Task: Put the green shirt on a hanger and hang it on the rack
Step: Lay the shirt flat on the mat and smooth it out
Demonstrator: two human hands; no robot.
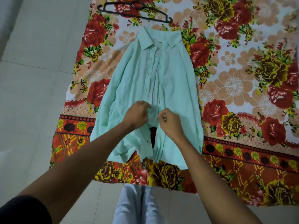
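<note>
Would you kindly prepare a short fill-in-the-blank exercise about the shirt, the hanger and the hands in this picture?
1. The mint-green button-up shirt lies spread on a ____-patterned bedsheet.
2. The black plastic hanger lies beyond the shirt's ____.
3. The left hand and the right hand both pinch the shirt's ____ edges near its middle.
4. The hanger is ____ by either hand.

Missing words: floral; collar; front; untouched

No writing can be read anywhere. The green shirt (145, 88) carries a small white neck tag (159, 40). Its print is too small to read.
</note>
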